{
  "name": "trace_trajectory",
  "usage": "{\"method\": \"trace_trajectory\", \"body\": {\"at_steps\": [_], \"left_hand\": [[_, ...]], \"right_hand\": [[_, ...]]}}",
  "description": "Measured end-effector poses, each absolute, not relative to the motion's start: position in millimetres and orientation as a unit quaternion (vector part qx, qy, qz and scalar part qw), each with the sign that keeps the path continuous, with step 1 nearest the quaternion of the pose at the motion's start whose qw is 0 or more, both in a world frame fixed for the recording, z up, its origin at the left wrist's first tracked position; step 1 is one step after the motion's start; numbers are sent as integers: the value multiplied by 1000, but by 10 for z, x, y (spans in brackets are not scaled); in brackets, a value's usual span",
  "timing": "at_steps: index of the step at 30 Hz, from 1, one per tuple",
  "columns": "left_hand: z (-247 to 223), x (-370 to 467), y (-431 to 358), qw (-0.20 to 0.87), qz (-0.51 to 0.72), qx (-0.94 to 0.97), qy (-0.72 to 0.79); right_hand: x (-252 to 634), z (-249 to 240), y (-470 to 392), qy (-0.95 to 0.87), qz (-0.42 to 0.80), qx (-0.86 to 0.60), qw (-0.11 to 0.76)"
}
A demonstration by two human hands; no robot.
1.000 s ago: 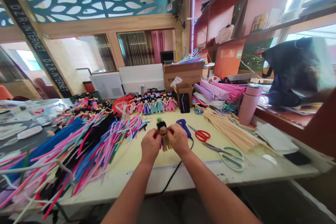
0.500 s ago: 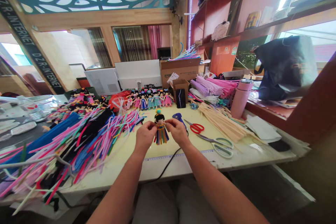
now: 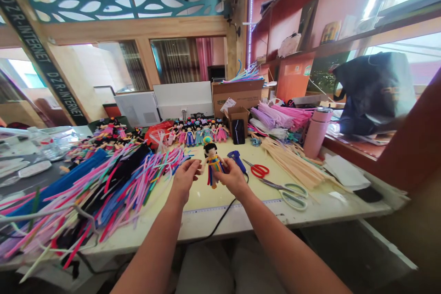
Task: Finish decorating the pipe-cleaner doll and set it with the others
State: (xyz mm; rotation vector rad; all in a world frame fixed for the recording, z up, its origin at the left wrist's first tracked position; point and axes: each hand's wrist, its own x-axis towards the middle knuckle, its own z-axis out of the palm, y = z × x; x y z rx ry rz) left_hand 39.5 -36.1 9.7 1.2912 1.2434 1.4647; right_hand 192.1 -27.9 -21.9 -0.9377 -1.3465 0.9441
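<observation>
A small doll (image 3: 214, 163) with black hair, a yellow and teal hair ornament and a striped multicoloured skirt is held upright above the table. My right hand (image 3: 233, 177) grips its body and skirt from the right, thumb in front. Just left of the doll is my left hand (image 3: 188, 173), its fingers apart and no longer touching the doll. Behind my right hand lies a blue glue gun (image 3: 236, 160) with a black cord. To its right are red-handled scissors (image 3: 258, 170) and larger scissors with pale green handles (image 3: 292, 193).
Colourful pipe cleaners (image 3: 127, 183) heap over the left side. Several finished dolls (image 3: 198, 132) stand at the back beside a phone (image 3: 238, 131) and cardboard boxes (image 3: 237, 94). Beige pipe cleaners (image 3: 292, 161) and a pink bottle (image 3: 317, 132) are at right. A ruler strip (image 3: 200, 210) runs along the front.
My left hand has let go of the doll and moved slightly left. My right hand has shifted its hold down to the skirt, and the doll is turned a little.
</observation>
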Motion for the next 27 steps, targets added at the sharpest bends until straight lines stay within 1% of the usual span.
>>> {"method": "trace_trajectory", "body": {"at_steps": [4,6,9,12,18,22,27], "left_hand": [[53,388,-388,437,549,506,502],[22,418,-395,470,522,521,485],[-19,455,-393,498,524,522,453],[-33,447,-383,506,541,505,444],[5,412,-375,509,555,486,444],[28,417,-374,522,559,470,440],[30,420,-365,525,554,478,435]], "right_hand": [[1887,-193,-286,-564,425,-392,590],[1859,-196,-302,-561,438,-381,590],[1843,-219,-321,-566,458,-367,579],[1895,-243,-308,-578,454,-366,570],[2079,-220,-255,-544,389,-416,616],[2124,-159,-279,-522,397,-413,632],[2107,-136,-312,-535,393,-411,625]]}}
